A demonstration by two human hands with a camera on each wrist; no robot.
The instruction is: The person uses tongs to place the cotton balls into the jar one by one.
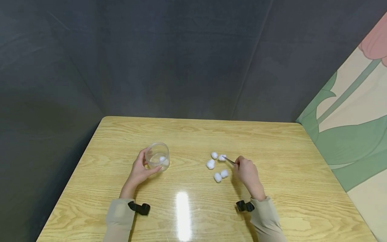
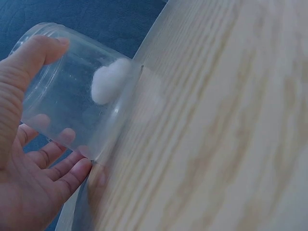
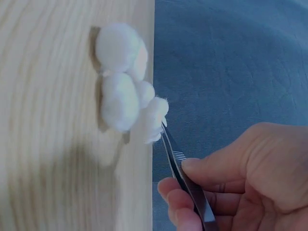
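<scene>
My left hand (image 1: 139, 170) holds a clear plastic jar (image 1: 157, 156) upright on the wooden table (image 1: 272, 161); thumb and fingers wrap its wall (image 2: 57, 96). Cotton balls lie inside the jar (image 2: 109, 82). My right hand (image 1: 246, 171) pinches metal tweezers (image 1: 230, 160), whose tips touch a cotton ball (image 1: 222, 157) in a loose cluster of several cotton balls (image 1: 210, 164). In the right wrist view the tweezers (image 3: 185, 178) close on the nearest cotton ball (image 3: 154, 120).
Dark grey fabric walls stand behind and to the left of the table. A panel painted with a green and pink flower (image 1: 356, 111) rises on the right. Black wrist straps (image 1: 139, 207) sit on both beige sleeves.
</scene>
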